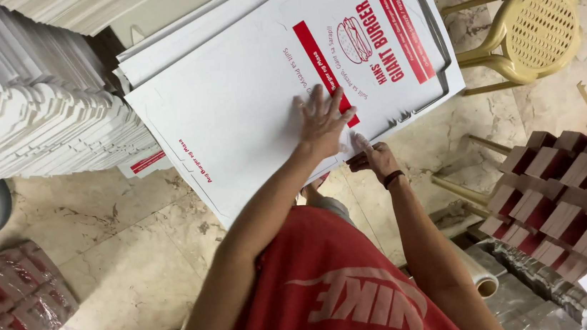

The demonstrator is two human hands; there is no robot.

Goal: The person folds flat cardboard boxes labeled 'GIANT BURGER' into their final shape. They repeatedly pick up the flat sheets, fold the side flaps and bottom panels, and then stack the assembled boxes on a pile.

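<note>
A large flat white cardboard box blank (243,84) with red stripes and a red burger drawing lies across my lap, on top of more blanks. My left hand (323,117) presses flat on it with fingers spread, near its lower edge. My right hand (371,156) pinches that lower edge between thumb and fingers; a dark band is on its wrist. I wear a red shirt.
A tall stack of white flat blanks (31,118) stands at the left. A yellow plastic stool (532,31) stands at upper right. Folded brown and red boxes (569,196) are piled at right, wrapped bundles (6,307) at lower left, a film roll (480,276) near my right arm.
</note>
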